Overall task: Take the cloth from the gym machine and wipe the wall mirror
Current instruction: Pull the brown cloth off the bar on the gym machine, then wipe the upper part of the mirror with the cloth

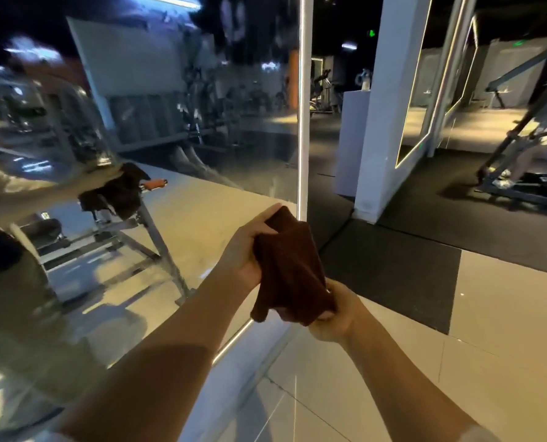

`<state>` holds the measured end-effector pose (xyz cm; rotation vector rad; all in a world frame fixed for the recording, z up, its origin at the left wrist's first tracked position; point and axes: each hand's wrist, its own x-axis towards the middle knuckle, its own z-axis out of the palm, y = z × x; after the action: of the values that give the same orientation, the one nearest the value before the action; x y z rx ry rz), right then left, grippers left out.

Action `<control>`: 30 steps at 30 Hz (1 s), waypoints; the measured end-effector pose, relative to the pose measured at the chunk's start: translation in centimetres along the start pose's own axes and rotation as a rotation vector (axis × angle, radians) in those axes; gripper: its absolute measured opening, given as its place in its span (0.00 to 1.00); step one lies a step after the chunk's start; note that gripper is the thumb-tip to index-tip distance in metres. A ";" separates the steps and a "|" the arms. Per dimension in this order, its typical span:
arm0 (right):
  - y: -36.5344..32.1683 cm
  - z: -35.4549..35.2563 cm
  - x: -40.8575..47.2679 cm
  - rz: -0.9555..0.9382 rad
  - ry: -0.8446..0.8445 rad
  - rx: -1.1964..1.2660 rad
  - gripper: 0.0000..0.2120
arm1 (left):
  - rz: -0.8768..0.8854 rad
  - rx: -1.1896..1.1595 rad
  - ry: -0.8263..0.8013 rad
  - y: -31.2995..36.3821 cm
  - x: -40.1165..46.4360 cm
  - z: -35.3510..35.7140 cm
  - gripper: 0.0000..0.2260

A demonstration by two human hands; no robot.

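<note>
**One cloth, two hands, right beside the mirror**

One brown cloth point(289, 269) in play, held in the air just right of centre frame, in front of the wall mirror's lower right corner. It hangs bunched and folded, its long axis running from about 11 o'clock down to 5 o'clock, the top end pointing up toward the mirror's lit edge and a loose corner drooping at the bottom left.

Two hands on it. The left hand point(245, 250) grips the upper end, thumb curled over the top fold, fingers hidden behind the fabric. The right hand point(332, 315) pinches the lower end from beneath, fingers curled round the bunched edge. Both forearms are bare and reach in from 6 o'clock.

One wall mirror point(157, 129) fills the frame from 9 to 12 o'clock; whether the cloth touches the glass I cannot tell. A single bright light strip point(304, 106) runs up its right edge at 12 o'clock. In the glass: one reflection of the cloth and an arm at 9 o'clock, plus a blurred metal bench frame with one orange handle.

Outward to 3 o'clock, a dark floor mat point(393, 275) lies on the pale tiles point(505, 314). One white pillar point(390, 106) stands at 1 o'clock, and one gym machine point(527, 154) sits at 2 o'clock, well apart from the hands.

No containers show.
</note>
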<state>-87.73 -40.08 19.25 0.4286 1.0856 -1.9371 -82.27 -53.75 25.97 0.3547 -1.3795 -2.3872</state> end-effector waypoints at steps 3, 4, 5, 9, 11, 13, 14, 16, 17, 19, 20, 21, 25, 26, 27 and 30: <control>-4.4 2.1 2.8 -0.171 -0.082 -0.155 0.11 | -0.024 0.001 0.091 1.9 4.4 -0.9 0.20; -5.9 2.6 3.9 -0.286 -0.083 -0.229 0.10 | -0.033 0.004 0.119 2.5 5.9 -1.1 0.20; -7.6 2.9 5.4 -0.383 -0.087 -0.257 0.08 | -0.044 0.005 0.143 3.0 7.3 -1.4 0.20; -14.0 2.5 8.0 -0.427 -0.136 -0.387 0.17 | -0.039 0.130 0.151 3.3 12.5 -2.5 0.17; -16.9 2.3 9.1 -0.395 -0.143 -0.552 0.31 | -0.018 0.214 0.150 3.2 14.7 -2.7 0.19; -19.8 3.1 10.2 -0.396 -0.082 -0.721 0.42 | -0.018 0.262 0.146 3.3 17.0 -2.7 0.23; -21.1 3.7 10.7 -0.416 -0.077 -0.807 0.43 | -0.019 0.320 0.147 3.3 18.1 -2.6 0.27; -23.9 4.2 12.1 -0.461 -0.105 -0.904 0.38 | -0.004 0.492 0.189 3.5 20.1 -2.5 0.29; -25.4 4.3 12.8 -0.489 -0.158 -0.918 0.34 | 0.021 0.567 0.216 3.5 21.1 -2.6 0.26; -28.6 4.5 13.8 -0.539 -0.301 -1.021 0.28 | 0.080 0.696 0.240 3.9 22.5 -1.9 0.13; -30.0 4.8 14.2 -0.576 -0.359 -1.159 0.24 | 0.096 0.758 0.261 4.1 22.9 -1.1 0.07; -31.3 5.3 14.8 -0.646 -0.386 -1.317 0.18 | 0.099 0.800 0.278 4.3 23.5 -0.2 0.02; -35.9 7.5 17.7 -1.057 -0.229 -1.850 0.09 | 0.067 0.975 0.271 4.6 25.8 3.7 0.08; -37.1 8.0 18.2 -1.145 -0.226 -1.891 0.08 | 0.076 1.060 0.278 4.7 26.3 4.5 0.08; -38.4 8.4 18.9 -1.208 -0.260 -1.892 0.08 | 0.108 1.151 0.302 4.8 26.8 5.2 0.07; -42.1 9.3 20.0 -1.202 -0.408 -1.741 0.07 | 0.273 1.308 0.485 5.2 27.9 6.1 0.06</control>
<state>-132.38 -46.98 33.99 -1.7557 2.3971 -0.9203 -108.84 -63.30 32.48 0.8865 -2.2921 -0.7972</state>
